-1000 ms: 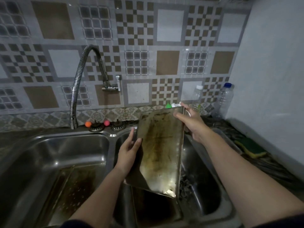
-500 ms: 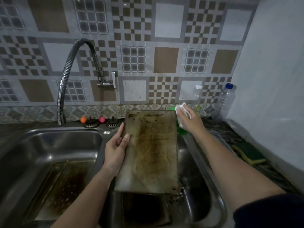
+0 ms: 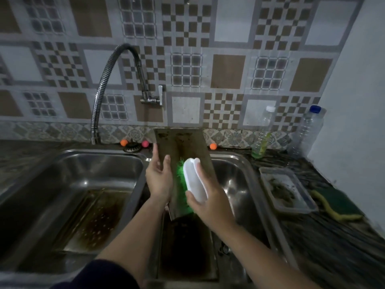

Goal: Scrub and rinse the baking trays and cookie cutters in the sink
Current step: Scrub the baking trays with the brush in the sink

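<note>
Head view: my left hand (image 3: 159,180) grips the left edge of the stained baking tray (image 3: 181,147), tilted up over the right sink basin (image 3: 235,180). My right hand (image 3: 210,202) is clamped on the white scrub brush (image 3: 194,180), now pressed onto the tray; half a second ago it was off the tray's far corner. The tray's lower part is hidden
</note>
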`<state>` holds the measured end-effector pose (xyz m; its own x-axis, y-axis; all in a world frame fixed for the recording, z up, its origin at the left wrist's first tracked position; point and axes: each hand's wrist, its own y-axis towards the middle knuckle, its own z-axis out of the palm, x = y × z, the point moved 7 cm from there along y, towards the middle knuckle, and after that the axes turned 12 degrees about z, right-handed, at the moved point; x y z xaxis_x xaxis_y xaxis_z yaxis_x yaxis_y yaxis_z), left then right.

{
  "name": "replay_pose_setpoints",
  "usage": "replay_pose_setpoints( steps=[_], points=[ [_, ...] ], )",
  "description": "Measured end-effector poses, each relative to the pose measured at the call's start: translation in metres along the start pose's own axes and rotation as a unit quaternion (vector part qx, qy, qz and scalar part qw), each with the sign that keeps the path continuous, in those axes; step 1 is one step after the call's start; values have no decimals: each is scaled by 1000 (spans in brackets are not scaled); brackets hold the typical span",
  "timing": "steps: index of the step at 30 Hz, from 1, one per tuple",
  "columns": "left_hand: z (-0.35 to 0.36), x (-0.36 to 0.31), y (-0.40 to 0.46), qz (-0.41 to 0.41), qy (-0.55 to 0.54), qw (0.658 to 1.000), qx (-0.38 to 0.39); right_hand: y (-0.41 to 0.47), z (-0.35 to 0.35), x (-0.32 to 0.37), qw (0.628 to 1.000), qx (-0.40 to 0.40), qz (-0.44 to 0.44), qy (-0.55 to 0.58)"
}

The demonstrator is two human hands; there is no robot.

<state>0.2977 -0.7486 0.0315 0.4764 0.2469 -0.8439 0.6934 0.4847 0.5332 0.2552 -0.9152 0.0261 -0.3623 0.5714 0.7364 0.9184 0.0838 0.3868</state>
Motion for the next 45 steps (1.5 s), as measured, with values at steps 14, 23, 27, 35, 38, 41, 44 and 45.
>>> replay_pose_setpoints(
  steps=[14, 23, 27, 35, 38, 41, 44, 45],
  points=[
    [-20, -14, 27, 4, -41, 999, 14, 2, 4, 44, 1000, 3, 11, -16],
    [-35, -19, 45, 24, -89, 993, 67, 66, -4, 41, 983, -40, 175, -39],
    [-63, -9, 63, 5, -8, 998, 66, 1, 31, 19, 973, -20, 199, -115],
    [-62, -39, 52, 99, 85, 986, 106, 28, -5, 67, 963, -120, 242, -13],
    [-60, -46, 58, 62, 90, 990, 91, 8, 16, 79, 961, -81, 249, -92],
    [-58, -53, 67, 53, 141, 984, 93, -9, 34, 88, 956, -75, 247, -141],
    [-57, -54, 69, 34, 166, 979, 112, -14, 40, 98, 950, -80, 227, -199],
    [-56, -53, 68, 25, 167, 978, 122, -14, 41, 100, 947, -81, 214, -226]
  ],
)
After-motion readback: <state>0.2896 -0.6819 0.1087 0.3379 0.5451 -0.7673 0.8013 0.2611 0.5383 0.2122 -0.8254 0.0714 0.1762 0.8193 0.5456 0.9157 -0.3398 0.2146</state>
